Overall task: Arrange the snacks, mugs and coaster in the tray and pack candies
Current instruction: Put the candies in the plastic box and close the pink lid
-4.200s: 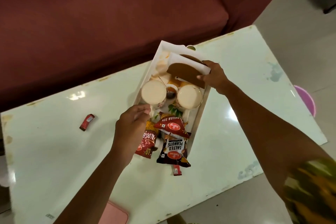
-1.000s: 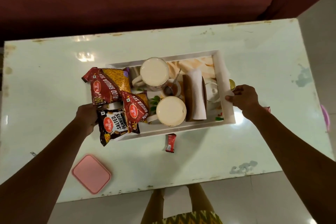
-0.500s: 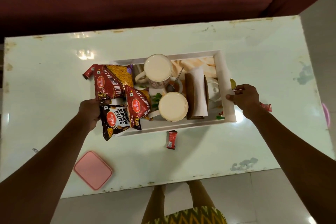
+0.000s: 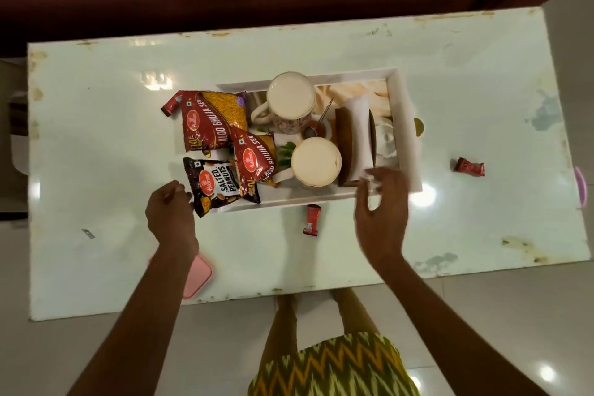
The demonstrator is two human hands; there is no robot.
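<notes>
Your white rectangular tray [image 4: 405, 112] lies on the glossy pale table [image 4: 96, 154]. It holds two round cream mugs [image 4: 291, 100], a flat brown coaster [image 4: 344, 145] and crinkled shiny foil snack packets [image 4: 209, 120]. Your left hand [image 4: 170, 215], with fingers loosely curled on nothing, is just beside the black peanut packet [image 4: 218, 182]. Your right hand [image 4: 382, 206] is blurred, with fingers apart, over the tray's near corner. Small red wrapped candies [image 4: 311, 219] lie on the table.

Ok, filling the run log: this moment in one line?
tray: loaded | left hand: beside Salted Peanuts packet | right hand: open over tray corner | candy: on table
</notes>
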